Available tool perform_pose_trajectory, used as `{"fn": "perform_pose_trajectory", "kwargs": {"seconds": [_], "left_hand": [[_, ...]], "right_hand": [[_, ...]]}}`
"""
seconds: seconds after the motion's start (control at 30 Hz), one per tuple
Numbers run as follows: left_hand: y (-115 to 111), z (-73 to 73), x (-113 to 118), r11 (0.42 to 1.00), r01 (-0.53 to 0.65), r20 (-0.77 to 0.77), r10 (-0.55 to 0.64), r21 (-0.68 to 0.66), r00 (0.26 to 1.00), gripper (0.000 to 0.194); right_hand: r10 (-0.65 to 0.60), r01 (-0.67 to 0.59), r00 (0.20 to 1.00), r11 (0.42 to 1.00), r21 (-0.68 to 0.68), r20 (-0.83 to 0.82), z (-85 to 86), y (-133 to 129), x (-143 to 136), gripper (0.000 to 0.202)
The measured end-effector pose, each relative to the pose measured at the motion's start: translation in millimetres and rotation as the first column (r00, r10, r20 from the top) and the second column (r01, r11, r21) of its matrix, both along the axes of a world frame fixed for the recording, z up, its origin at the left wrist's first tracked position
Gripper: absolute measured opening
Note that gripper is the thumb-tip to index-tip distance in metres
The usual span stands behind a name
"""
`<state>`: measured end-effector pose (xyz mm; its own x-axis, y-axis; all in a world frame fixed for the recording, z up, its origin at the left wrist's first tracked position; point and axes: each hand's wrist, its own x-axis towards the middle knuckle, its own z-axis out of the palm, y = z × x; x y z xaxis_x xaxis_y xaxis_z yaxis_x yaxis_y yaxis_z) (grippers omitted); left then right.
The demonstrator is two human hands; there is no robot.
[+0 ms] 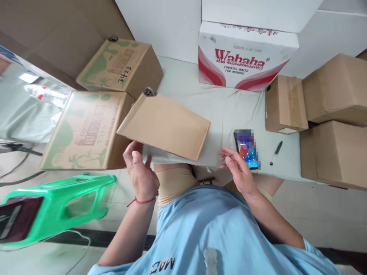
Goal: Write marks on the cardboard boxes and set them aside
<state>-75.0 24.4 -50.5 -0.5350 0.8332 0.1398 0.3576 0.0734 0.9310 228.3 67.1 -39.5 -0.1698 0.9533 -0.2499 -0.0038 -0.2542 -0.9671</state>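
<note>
A plain brown cardboard box (166,124) sits tilted at an angle near the front edge of the cloth-covered table, with a black round patch at its far left corner. My left hand (140,170), palm up with fingers apart, is just below the box's near left corner and holds nothing; whether a fingertip touches the box is unclear. To the right of the box, my right hand (237,170) hovers at the table's edge with its fingers spread and nothing in them. Beside it lies a phone (246,149) with a lit screen. A dark pen (276,152) lies further right.
Two green-printed cartons (86,130) stand at the left. A white and red Wahaha box (243,57) is at the back. Several brown boxes (335,152) line the right side. A green stool (57,206) stands on the floor, lower left.
</note>
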Motion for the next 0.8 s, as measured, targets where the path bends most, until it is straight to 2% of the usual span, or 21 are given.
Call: {"fn": "perform_pose_trajectory", "kwargs": {"seconds": [0.07,0.17,0.27,0.33,0.4,0.5,0.57,0.67,0.73,0.8], "left_hand": [[3,-8.5,5,0.995,-0.095,0.149,0.092,0.011,0.985,0.05],[7,-17.3,15,0.988,-0.148,0.347,0.156,-0.05,0.925,0.053],[13,-24.9,23,0.98,-0.174,0.405,0.199,-0.097,0.892,0.057],[16,-28.2,27,0.985,-0.144,0.405,0.172,-0.1,0.898,0.06],[17,-28.5,31,0.992,-0.078,0.378,0.109,-0.095,0.919,0.064],[14,-23.4,35,0.997,0.014,0.35,0.015,-0.079,0.937,0.068],[7,-18.3,38,0.996,0.078,0.359,-0.056,-0.047,0.932,0.066],[-7,-11.7,43,0.98,0.197,0.344,-0.182,-0.007,0.921,0.064],[-16,-7.5,47,0.967,0.253,0.313,-0.241,0.001,0.919,0.064],[-22,-1.1,51,0.955,0.297,0.282,-0.292,0.027,0.914,0.065]], "right_hand": [[0.044,-0.045,0.999,0.999,0.021,0.02,0.2,6,-8,0.055],[0.051,-0.06,0.993,0.995,0.079,0.106,0.1,21,-16,0.064],[-0.006,-0.026,0.983,0.985,0.173,0.184,-1.9,47,-27,0.078],[-0.001,-0.042,0.982,0.973,0.226,0.19,-3.9,69,-37,0.092],[0.061,-0.108,0.981,0.96,0.257,0.182,-5.1,91,-49,0.101],[0.158,-0.222,0.961,0.929,0.295,0.225,-4.0,106,-59,0.097],[0.153,-0.245,0.944,0.919,0.31,0.293,-1.4,101,-58,0.085],[0.08,-0.185,0.937,0.939,0.29,0.34,3.8,71,-44,0.061],[0.048,-0.118,0.957,0.966,0.231,0.288,6.9,46,-31,0.048],[0.019,-0.04,0.985,0.992,0.124,0.169,8.4,23,-20,0.041]]}}
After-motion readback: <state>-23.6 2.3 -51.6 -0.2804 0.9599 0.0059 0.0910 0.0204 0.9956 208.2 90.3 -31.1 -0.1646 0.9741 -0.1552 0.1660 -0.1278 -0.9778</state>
